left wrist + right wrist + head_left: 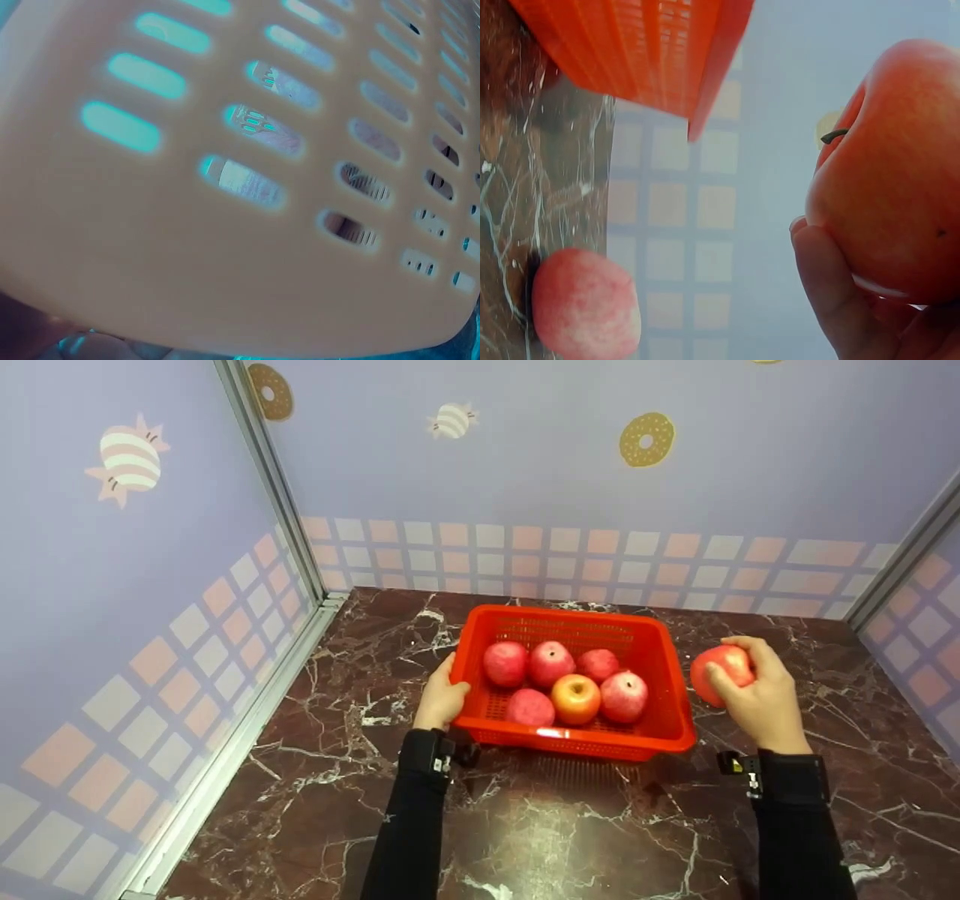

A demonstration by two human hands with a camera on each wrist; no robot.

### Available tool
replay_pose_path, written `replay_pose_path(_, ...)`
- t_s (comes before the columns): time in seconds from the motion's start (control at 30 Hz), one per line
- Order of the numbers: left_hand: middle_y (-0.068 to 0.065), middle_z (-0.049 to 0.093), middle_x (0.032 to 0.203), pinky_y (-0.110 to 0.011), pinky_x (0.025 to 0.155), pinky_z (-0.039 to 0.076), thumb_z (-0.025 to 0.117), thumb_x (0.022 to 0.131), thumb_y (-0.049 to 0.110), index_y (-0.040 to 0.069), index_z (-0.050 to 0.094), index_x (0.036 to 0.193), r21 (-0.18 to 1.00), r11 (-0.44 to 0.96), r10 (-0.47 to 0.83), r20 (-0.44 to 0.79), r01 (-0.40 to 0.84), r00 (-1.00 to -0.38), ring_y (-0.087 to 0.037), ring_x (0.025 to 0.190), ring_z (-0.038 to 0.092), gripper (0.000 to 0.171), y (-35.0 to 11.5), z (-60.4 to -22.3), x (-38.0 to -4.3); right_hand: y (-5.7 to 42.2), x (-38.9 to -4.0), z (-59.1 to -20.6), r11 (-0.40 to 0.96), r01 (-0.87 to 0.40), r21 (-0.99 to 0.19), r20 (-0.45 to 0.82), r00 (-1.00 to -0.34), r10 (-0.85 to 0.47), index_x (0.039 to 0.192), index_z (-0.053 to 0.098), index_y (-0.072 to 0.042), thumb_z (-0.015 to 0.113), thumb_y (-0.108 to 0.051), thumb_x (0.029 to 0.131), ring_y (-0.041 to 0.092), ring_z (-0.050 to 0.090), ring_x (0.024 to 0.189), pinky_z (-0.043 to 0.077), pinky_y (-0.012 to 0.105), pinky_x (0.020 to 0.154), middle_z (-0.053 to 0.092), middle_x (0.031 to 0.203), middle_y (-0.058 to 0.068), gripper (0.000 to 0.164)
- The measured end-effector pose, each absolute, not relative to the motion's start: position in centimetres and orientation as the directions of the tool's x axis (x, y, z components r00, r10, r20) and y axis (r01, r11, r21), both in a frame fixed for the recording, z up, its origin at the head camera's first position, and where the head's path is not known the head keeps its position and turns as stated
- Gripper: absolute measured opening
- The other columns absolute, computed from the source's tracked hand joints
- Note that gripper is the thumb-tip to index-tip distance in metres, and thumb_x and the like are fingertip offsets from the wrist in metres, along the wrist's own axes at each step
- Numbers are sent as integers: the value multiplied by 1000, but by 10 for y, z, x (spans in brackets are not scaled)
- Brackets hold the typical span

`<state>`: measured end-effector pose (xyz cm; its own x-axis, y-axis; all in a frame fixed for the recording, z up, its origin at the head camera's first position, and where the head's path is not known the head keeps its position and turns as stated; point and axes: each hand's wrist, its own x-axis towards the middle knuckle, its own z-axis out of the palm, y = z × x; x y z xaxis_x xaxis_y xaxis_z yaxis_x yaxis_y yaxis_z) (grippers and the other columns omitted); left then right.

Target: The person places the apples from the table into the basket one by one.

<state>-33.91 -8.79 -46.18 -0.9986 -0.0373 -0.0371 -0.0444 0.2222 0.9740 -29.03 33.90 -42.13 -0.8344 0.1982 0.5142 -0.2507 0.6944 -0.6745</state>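
A red plastic basket (570, 736) with slotted walls holds several pinkish-red fruits (531, 708) and one yellow-orange apple (576, 699). My left hand (441, 697) grips the basket's left side, thumb over the rim. The left wrist view is filled by the slotted basket wall (150, 225), with few fingers visible. To the right of the basket and apart from it, my right hand (763, 697) holds a red apple (900, 172), its stem showing in the right wrist view. Below that apple, a pinkish fruit (586, 304) lies on the table.
The table (322, 810) has a dark red-brown marbled top. A patterned back panel (555, 472) stands behind the basket, with side panels at left (75, 607) and right (919, 645). A metal rail (225, 780) runs along the table's left edge.
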Motion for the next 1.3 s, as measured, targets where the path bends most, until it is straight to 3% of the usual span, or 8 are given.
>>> replay_pose_path(0.17, -21, 39, 163, -47, 121, 38, 48, 89, -8, -1, 26, 162, 975, 220, -36, -39, -46, -999, -36, 145, 45, 76, -88, -462, -339, 328, -291, -424, 701, -305, -644, 535, -835, 128, 128, 62, -4, 75, -17, 89, 39, 61, 107, 43, 41, 86, 63, 127, 23, 43)
replay_pose_path(0.5, -20, 37, 164, -46, 121, 37, 48, 90, -8, 1, 25, 162, 976, 209, -37, -52, -58, -998, -36, 145, 45, 76, -89, -464, -341, 307, -293, -429, 691, -394, -606, 556, -831, 14, 122, 65, -2, 78, -13, 85, 39, 52, 108, 39, 47, 86, 67, 117, 22, 41)
replay_pose_path(0.73, -21, 41, 162, -46, 120, 39, 49, 88, -8, 0, 27, 161, 968, 245, -48, -37, -47, -998, -36, 142, 48, 77, -89, -464, -342, 292, -293, -435, 728, -436, -530, 567, -820, -78, 122, 65, -5, 80, -14, 84, 30, 61, 95, 48, 45, 79, 66, 112, 18, 42)
replay_pose_path(0.97, -22, 40, 162, -46, 120, 39, 48, 88, -8, -1, 27, 161, 968, 248, -45, -30, -40, -999, -36, 143, 47, 77, -89, -463, -341, 282, -293, -439, 734, -470, -490, 565, -813, -144, 121, 66, -8, 81, -17, 82, 29, 63, 94, 52, 47, 78, 64, 108, 16, 42)
replay_pose_path(1.3, -21, 37, 164, -47, 121, 38, 48, 89, -8, 0, 26, 162, 973, 226, -39, -43, -51, -998, -36, 145, 45, 76, -88, -462, -340, 264, -289, -445, 787, -418, -453, 442, -872, -209, 122, 64, -14, 80, -30, 84, 30, 66, 90, 56, 47, 76, 62, 112, 11, 44)
